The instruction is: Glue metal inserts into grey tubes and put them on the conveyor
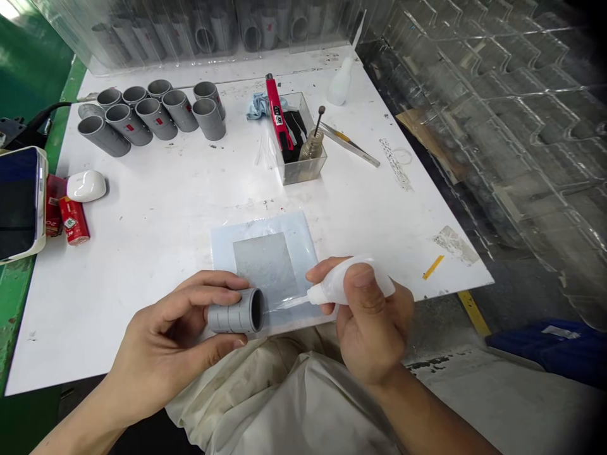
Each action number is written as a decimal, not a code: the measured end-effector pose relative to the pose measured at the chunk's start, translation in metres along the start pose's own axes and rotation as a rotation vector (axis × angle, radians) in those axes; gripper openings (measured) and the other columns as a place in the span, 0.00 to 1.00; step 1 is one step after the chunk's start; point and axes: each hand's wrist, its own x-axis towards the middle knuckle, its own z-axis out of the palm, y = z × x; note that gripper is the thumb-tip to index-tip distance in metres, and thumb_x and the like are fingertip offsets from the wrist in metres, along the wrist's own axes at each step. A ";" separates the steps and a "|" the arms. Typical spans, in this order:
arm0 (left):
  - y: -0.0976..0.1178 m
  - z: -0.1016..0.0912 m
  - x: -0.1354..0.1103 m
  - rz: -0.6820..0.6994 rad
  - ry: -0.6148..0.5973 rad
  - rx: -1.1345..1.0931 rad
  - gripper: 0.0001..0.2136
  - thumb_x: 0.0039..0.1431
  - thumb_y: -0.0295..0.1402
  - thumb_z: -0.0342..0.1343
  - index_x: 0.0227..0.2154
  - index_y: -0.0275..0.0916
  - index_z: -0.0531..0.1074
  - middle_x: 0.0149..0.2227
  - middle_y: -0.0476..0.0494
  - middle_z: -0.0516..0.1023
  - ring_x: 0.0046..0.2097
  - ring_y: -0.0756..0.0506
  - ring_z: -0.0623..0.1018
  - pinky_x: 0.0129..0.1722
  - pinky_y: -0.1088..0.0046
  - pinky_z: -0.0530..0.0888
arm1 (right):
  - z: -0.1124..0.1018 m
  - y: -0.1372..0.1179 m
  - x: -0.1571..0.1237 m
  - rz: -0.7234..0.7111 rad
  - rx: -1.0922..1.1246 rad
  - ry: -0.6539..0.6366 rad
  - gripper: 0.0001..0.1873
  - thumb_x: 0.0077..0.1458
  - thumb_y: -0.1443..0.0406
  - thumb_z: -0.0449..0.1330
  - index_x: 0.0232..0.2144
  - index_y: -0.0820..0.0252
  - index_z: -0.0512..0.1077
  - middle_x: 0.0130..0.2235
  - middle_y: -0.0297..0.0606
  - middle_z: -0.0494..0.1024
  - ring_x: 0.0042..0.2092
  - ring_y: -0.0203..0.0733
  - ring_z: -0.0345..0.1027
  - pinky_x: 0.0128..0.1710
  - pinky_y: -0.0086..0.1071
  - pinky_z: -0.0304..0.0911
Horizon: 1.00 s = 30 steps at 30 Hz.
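My left hand [175,328] is closed around a short grey pipe coupling [237,311], held sideways with its open end facing right. My right hand [367,316] grips a small white squeeze bottle [348,283]. The bottle's thin nozzle [289,302] points left, with its tip at the coupling's opening. Both are held just above a clear plastic sheet with a grey square [265,265] at the front edge of the white table [156,215].
Several grey pipe couplings [152,114] lie at the back left. A clear box [301,148] holds a red tool and a small brush bottle. Another white bottle [340,82], tweezers [351,144], a phone [19,202], a white earbud case [86,186] and red packets [71,218] are around.
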 end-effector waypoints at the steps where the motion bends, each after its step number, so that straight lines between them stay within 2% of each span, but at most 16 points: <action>1: 0.000 0.000 0.000 -0.004 0.003 0.003 0.18 0.60 0.27 0.72 0.48 0.56 0.82 0.57 0.48 0.80 0.55 0.42 0.81 0.42 0.78 0.83 | 0.000 0.000 0.000 -0.004 -0.006 0.002 0.19 0.70 0.51 0.62 0.31 0.50 0.85 0.24 0.37 0.76 0.25 0.42 0.68 0.24 0.39 0.61; 10: 0.002 -0.001 0.000 0.011 0.001 0.002 0.18 0.59 0.27 0.72 0.49 0.56 0.82 0.56 0.47 0.81 0.56 0.42 0.81 0.41 0.79 0.83 | 0.004 0.002 0.000 -0.057 -0.074 0.058 0.20 0.71 0.52 0.61 0.32 0.55 0.84 0.26 0.36 0.78 0.25 0.39 0.68 0.25 0.35 0.64; 23: 0.002 -0.001 0.001 -0.003 -0.019 0.008 0.18 0.60 0.27 0.72 0.49 0.57 0.83 0.56 0.47 0.81 0.52 0.42 0.83 0.40 0.78 0.83 | 0.010 -0.001 0.004 -0.043 -0.046 0.110 0.21 0.69 0.48 0.63 0.31 0.52 0.85 0.27 0.35 0.79 0.27 0.39 0.71 0.26 0.35 0.69; 28: 0.001 -0.002 0.001 -0.008 -0.022 0.012 0.18 0.59 0.28 0.73 0.49 0.57 0.83 0.56 0.46 0.81 0.54 0.41 0.83 0.41 0.78 0.84 | 0.011 0.000 0.006 -0.096 0.019 0.147 0.21 0.69 0.49 0.63 0.31 0.53 0.85 0.30 0.36 0.82 0.26 0.37 0.69 0.26 0.34 0.66; 30: -0.001 -0.003 0.001 -0.004 -0.028 0.008 0.18 0.60 0.28 0.72 0.49 0.57 0.83 0.57 0.46 0.81 0.54 0.42 0.83 0.43 0.79 0.83 | 0.006 -0.001 0.008 -0.119 0.055 0.168 0.22 0.69 0.48 0.62 0.32 0.53 0.86 0.27 0.35 0.79 0.24 0.36 0.67 0.26 0.34 0.64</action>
